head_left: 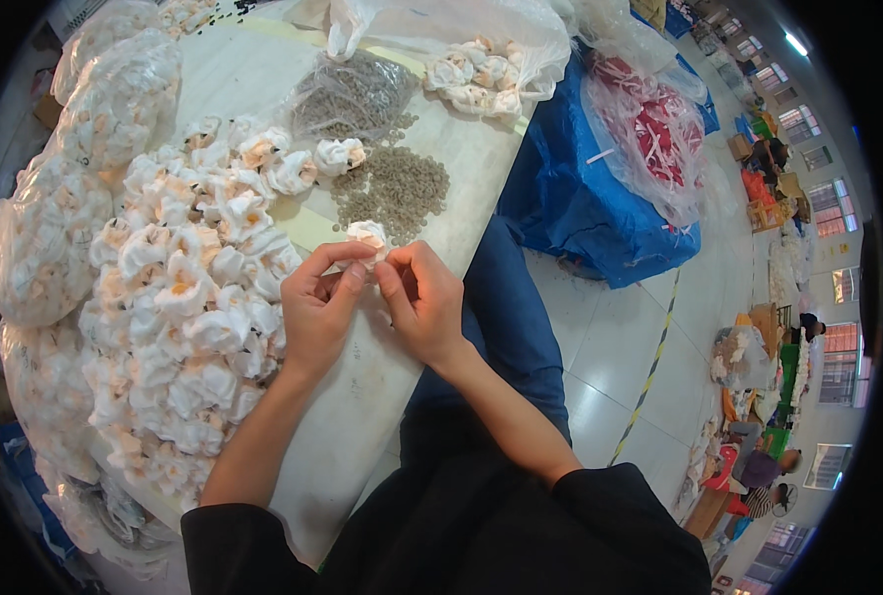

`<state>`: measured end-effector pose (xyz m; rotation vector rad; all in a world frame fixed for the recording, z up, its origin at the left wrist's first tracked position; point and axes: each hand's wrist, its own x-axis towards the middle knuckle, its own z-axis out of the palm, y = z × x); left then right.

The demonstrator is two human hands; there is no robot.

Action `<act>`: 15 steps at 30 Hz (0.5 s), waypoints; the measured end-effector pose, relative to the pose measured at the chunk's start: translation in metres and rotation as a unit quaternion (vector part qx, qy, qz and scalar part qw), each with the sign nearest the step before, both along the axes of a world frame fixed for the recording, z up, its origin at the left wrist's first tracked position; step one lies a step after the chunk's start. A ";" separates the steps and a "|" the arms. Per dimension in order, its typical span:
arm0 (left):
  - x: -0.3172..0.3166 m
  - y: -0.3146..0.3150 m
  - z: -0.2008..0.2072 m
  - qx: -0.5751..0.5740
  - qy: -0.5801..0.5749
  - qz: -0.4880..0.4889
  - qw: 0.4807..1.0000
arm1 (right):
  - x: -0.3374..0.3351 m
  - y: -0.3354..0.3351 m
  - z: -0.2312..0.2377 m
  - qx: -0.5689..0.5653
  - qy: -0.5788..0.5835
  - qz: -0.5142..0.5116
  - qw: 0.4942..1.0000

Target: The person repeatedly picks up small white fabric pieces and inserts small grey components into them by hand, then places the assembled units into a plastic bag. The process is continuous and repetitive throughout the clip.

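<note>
Between my two hands is a small white ruffled piece (366,233), flower-like with a pale yellowish middle. My left hand (319,305) pinches it from the left, thumb against fingers. From the other side my right hand (423,305) closes thumb and forefinger at its lower edge. What lies right between the fingertips is too small to make out. Just beyond the hands spreads a pile of small grey-brown discs (402,188). To the left is a big heap of similar white ruffled pieces (188,307), some with orange-tan middles.
A clear bag of grey-brown discs (352,94) rests behind the loose pile on the pale table (337,436). Filled plastic bags (55,238) line the left side. At the right stands a blue-wrapped bundle (600,223) under a bag of red material (649,139). People sit farther right.
</note>
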<state>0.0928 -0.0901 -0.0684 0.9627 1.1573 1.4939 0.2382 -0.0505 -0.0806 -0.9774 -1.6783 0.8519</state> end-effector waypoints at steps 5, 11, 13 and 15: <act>0.002 0.000 -0.001 -0.003 0.013 0.056 0.998 | 0.002 0.002 0.007 -0.036 -0.018 0.006 0.999; -0.001 0.005 0.003 0.106 0.220 0.079 0.966 | 0.008 0.002 0.004 -0.032 -0.026 0.083 0.996; 0.001 0.002 -0.004 0.080 0.131 0.001 0.988 | 0.007 0.001 0.005 -0.041 -0.013 0.078 0.996; 0.001 -0.002 -0.006 0.021 0.161 -0.002 0.987 | 0.009 0.000 0.006 -0.073 0.007 0.061 0.995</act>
